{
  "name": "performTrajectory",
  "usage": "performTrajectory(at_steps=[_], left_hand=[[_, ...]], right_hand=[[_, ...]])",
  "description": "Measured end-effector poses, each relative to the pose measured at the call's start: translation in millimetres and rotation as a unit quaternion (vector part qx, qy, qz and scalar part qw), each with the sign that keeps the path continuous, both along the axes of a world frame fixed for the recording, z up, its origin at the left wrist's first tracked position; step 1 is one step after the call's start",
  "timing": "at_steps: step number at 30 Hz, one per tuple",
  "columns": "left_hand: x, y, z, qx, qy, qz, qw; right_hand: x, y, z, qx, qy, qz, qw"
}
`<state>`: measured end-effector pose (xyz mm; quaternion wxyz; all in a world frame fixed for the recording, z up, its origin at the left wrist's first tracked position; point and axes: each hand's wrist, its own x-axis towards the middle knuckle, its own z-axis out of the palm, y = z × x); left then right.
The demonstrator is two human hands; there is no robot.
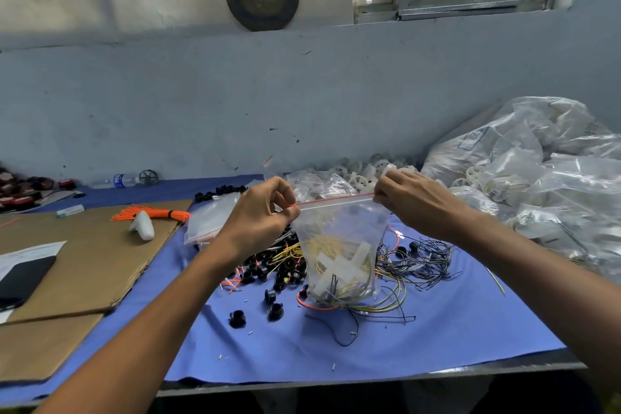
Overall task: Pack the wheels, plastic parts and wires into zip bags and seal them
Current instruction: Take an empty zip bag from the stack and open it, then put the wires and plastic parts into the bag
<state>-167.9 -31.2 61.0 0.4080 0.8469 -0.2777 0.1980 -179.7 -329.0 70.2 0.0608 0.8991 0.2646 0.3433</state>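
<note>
Two grips pinch the zip bag (pixel 339 245) by its red zip strip (pixel 336 200), left hand (pixel 265 212) at one end, right hand (pixel 413 202) at the other; held taut, the strip presumably lines up for sealing; wires (pixel 331 242) and plastic parts (pixel 339 265) weigh its bottom down over the counter (pixel 437 329).

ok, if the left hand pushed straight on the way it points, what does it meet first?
The zip bag: the left hand already pinches its top left corner, pointing up and right. Past the bag's mouth, likely the small bags of white wheels behind, though depth is unclear.
</note>
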Motion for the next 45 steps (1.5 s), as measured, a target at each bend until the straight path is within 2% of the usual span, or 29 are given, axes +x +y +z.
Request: performTrajectory(at_steps=[9,13,15,17,18,20,21,22,24,27,30,33,35,37,39,40,41,43,44,45], left_hand=[[4,-14,4,0.012,-0.026,-0.007,1.0],[9,-23,25,0.008,-0.038,-0.007,0.999],[9,-25,37,-0.02,-0.043,-0.011,0.999],[5,-26,46,-0.076,-0.037,-0.033,0.996],[1,-27,50,-0.099,-0.035,-0.05,0.993],[-10,-36,55,-0.122,-0.033,-0.083,0.988],[-15,-42,57,-0.127,-0.032,-0.097,0.987],[-20,-49,58,-0.133,-0.03,-0.11,0.985],[-27,-63,57,-0.159,-0.013,-0.144,0.977],[-31,-75,50,-0.21,0.037,-0.185,0.959],[-29,-78,42,-0.239,0.069,-0.179,0.952],[-29,-65,27,-0.183,0.087,-0.139,0.969],[-31,-49,6,-0.151,0.107,-0.103,0.977],[-34,-34,-22,-0.154,0.135,-0.072,0.976],[-38,-25,-55,-0.164,0.162,-0.043,0.972],[-40,-23,-73,-0.17,0.176,-0.033,0.969],[-41,-22,-89,-0.17,0.188,-0.027,0.967],[-46,-22,-117,-0.147,0.205,-0.016,0.968],[-51,-23,-129,-0.128,0.212,-0.012,0.969],[-56,-24,-140,-0.112,0.22,-0.004,0.969]], right_hand=[[-9,-22,-12,0.084,0.024,-0.025,0.996],[-13,-26,-10,0.166,0.037,-0.043,0.984],[-17,-29,-5,0.249,0.011,-0.059,0.967],[-26,-30,-9,0.398,0.009,-0.058,0.916],[-33,-26,-16,0.484,0.052,-0.026,0.873],[-52,-10,-41,0.614,0.235,0.081,0.749],[-62,1,-56,0.627,0.335,0.122,0.693],[-70,10,-72,0.607,0.405,0.142,0.669],[-79,27,-95,0.586,0.453,0.162,0.652],[-78,33,-100,0.624,0.394,0.148,0.658],[-71,21,-86,0.677,0.316,0.135,0.651],[-59,-24,-74,0.737,0.197,0.067,0.643],[-52,-70,-66,0.73,0.1,-0.048,0.674],[-47,-122,-68,0.658,0.01,-0.229,0.717],[-46,-163,-77,0.573,-0.04,-0.399,0.715],[-44,-174,-85,0.532,-0.041,-0.433,0.726],[-42,-179,-94,0.473,-0.039,-0.436,0.765],[-35,-174,-114,0.297,0.034,-0.428,0.853],[-32,-170,-124,0.217,0.091,-0.434,0.87],[-29,-169,-134,0.16,0.14,-0.448,0.868]])
